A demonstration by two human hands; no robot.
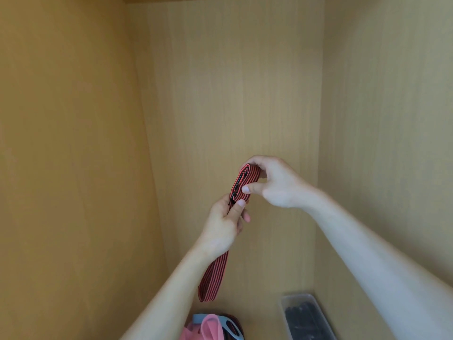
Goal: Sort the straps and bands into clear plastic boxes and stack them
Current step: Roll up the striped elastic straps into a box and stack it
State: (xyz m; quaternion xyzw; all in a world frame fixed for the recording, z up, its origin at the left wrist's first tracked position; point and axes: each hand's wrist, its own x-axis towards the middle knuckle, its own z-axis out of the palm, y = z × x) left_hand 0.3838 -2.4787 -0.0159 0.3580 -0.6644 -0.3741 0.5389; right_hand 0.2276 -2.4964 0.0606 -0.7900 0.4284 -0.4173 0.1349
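Both the left hand (224,225) and the right hand (274,182) grip the red-and-black striped strap (245,182) with curled fingers, above the clear plastic box (306,315).

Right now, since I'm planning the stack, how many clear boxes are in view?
1. The box sits at the bottom right, with dark items inside. Others may be hidden below the frame.

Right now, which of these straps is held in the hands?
The red-and-black striped strap: both the left hand and the right hand grip it. The pink and blue bands lie below, and the black straps sit in the clear box.
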